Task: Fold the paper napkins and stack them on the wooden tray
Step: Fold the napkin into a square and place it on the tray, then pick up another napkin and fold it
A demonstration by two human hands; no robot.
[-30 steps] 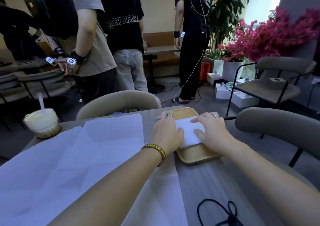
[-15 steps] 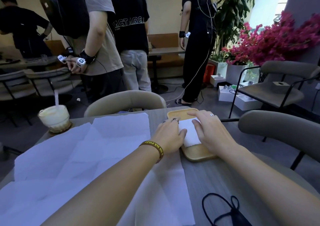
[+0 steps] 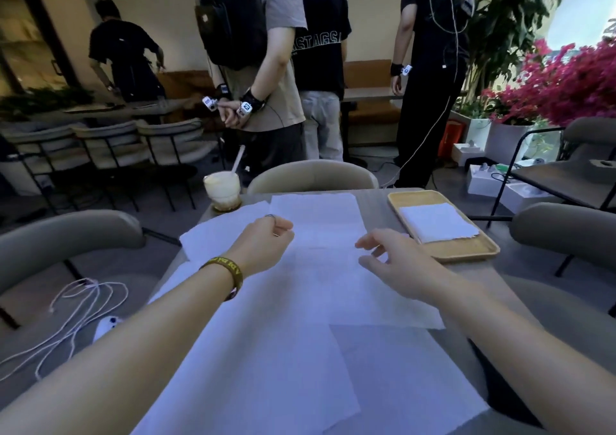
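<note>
Unfolded napkins (image 3: 300,334) lie overlapped on the tabletop (image 3: 376,207) beneath both hands. Left hand (image 3: 263,244): fingers curled under, contact with paper not determinable. Right hand (image 3: 396,261): fingers apart, relaxed, gripping nothing. Beyond the right fingers, one folded napkin (image 3: 436,222) lies flat in the wooden tray (image 3: 466,255).

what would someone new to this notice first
The white sheets of unfolded paper napkins overlapping across most of the table, with the left hand and right hand over them. Next, the wooden tray at the far right holding a folded napkin, and the bright pink flowers behind it.
</note>
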